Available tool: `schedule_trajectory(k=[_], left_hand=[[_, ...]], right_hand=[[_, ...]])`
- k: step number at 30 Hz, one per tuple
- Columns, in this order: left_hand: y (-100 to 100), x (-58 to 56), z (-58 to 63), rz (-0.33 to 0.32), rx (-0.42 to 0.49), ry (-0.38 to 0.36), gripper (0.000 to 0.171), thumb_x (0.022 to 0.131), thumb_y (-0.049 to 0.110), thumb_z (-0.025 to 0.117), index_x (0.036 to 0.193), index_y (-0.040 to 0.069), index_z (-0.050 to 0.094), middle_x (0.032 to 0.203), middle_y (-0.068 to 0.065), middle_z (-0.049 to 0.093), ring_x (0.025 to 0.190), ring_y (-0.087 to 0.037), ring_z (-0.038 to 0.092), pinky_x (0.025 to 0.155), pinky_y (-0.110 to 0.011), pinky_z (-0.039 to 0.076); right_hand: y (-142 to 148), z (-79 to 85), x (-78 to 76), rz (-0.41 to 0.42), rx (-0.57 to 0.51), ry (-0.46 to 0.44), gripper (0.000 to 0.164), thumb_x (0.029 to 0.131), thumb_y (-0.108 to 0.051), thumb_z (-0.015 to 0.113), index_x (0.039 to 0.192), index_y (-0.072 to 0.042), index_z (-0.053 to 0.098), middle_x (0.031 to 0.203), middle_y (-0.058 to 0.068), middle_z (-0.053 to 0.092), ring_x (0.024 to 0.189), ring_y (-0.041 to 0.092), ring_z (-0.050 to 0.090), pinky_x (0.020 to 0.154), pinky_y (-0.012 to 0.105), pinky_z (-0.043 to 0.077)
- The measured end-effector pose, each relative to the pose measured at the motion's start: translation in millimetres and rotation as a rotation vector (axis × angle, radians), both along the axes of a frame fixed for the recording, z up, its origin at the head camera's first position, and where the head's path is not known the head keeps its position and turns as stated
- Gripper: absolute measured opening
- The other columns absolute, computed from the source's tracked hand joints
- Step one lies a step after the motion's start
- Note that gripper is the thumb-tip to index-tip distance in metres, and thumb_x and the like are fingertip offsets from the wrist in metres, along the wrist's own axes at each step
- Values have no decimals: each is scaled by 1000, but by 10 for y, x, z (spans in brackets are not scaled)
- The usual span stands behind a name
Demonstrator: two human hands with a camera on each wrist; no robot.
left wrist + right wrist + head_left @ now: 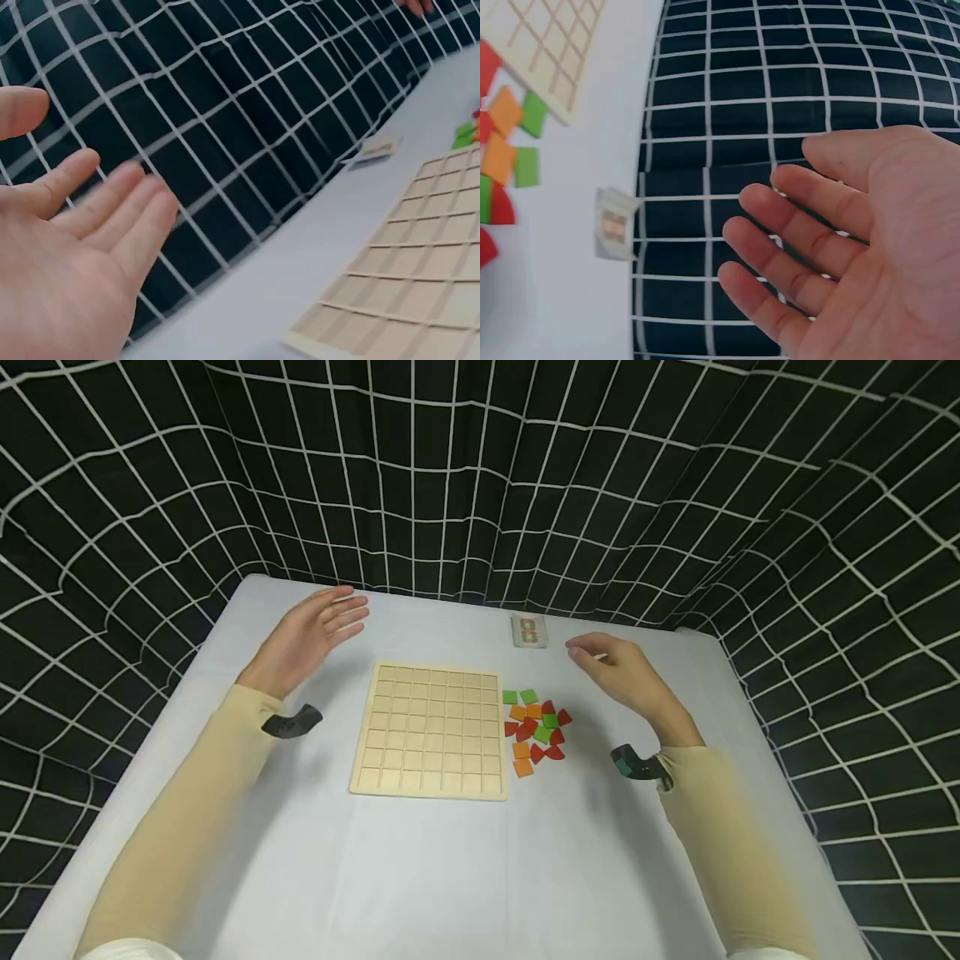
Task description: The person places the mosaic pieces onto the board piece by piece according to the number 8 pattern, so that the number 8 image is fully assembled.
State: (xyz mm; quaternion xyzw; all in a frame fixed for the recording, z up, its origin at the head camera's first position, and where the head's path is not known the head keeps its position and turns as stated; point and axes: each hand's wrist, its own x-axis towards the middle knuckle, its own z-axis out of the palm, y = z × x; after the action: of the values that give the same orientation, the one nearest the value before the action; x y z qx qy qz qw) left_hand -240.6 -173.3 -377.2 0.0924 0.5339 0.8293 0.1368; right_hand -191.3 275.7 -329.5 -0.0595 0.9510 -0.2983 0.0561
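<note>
A square wooden grid board (429,731) lies flat on the white table, its cells bare. Loose flat pieces are strewn along its right side: green squares (542,734), orange squares (522,767) and red quarter-circle pieces (555,752). My left hand (303,631) hovers beyond the board's upper left corner, palm turned inward and fingers extended, holding nothing. To the right of the pieces, my right hand (618,672) is raised over the table with relaxed fingers and nothing in them. In the right wrist view its palm (900,255) shows bare.
Near the table's far edge sits a small card or booklet (529,631) with a printed colored pattern. A dark curtain with a white grid (450,485) hangs around the back and sides. The white tabletop (427,877) stretches toward me in front of the board.
</note>
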Motion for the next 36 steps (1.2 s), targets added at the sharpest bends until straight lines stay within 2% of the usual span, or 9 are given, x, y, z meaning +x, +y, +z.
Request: schedule_trajectory(k=[3,5,9,13,17,23,29,32,36], left_hand=[[-5,65,-258,-13,205,-90,45,110,31,43,149,10,39,162,-16,32,155,-36,25,131,-43,26],[-4,78,-412,-17,308,-133,45,110,29,43,150,10,39,164,-17,28,155,-34,26,131,-43,26],[6,76,-644,-49,397,-160,44,111,28,38,150,9,39,166,-19,26,154,-33,29,132,-43,25],[23,68,-818,-106,482,-185,44,112,27,34,152,8,39,168,-20,20,159,-34,12,134,-43,16],[63,66,-973,-138,569,-218,47,112,27,33,155,7,36,170,-20,9,160,-35,2,135,-42,11],[119,129,-1138,-158,614,-276,54,112,28,32,161,8,21,171,-18,2,160,-35,0,135,-41,10],[129,150,-1196,-157,589,-270,59,112,26,34,161,4,13,167,-19,19,160,-36,0,135,-41,7],[128,139,-1204,-150,584,-286,55,112,25,34,160,2,18,167,-19,20,160,-36,1,134,-41,8],[115,149,-1219,-119,587,-288,48,112,23,34,155,1,30,169,-20,9,160,-34,2,135,-40,9]], right_hand=[[16,-170,26,9,0,-26,45,106,-42,50,138,-12,60,139,14,61,118,35,61,101,55,58],[29,-287,17,4,0,-44,44,107,-39,50,138,-10,60,139,15,61,119,36,60,103,56,57],[54,-500,-23,-9,19,-102,41,108,-33,48,139,-9,59,145,17,56,128,38,55,108,59,53],[78,-688,-72,-12,46,-154,40,108,-30,46,140,-9,59,147,18,53,131,37,51,110,60,51],[100,-821,-115,-12,61,-183,40,107,-28,47,141,-9,58,143,18,55,123,35,54,108,59,53],[98,-926,-177,-16,69,-208,38,107,-26,49,139,-10,60,137,16,59,115,33,58,105,56,55],[56,-1038,-222,19,74,-215,36,106,-17,49,139,-9,61,136,17,56,121,33,54,111,56,52],[54,-1092,-226,59,93,-213,36,103,-10,52,138,-11,63,138,17,54,124,34,52,112,56,52],[50,-1157,-216,98,150,-189,34,101,-9,58,134,-13,67,140,17,53,129,35,48,112,56,51]])
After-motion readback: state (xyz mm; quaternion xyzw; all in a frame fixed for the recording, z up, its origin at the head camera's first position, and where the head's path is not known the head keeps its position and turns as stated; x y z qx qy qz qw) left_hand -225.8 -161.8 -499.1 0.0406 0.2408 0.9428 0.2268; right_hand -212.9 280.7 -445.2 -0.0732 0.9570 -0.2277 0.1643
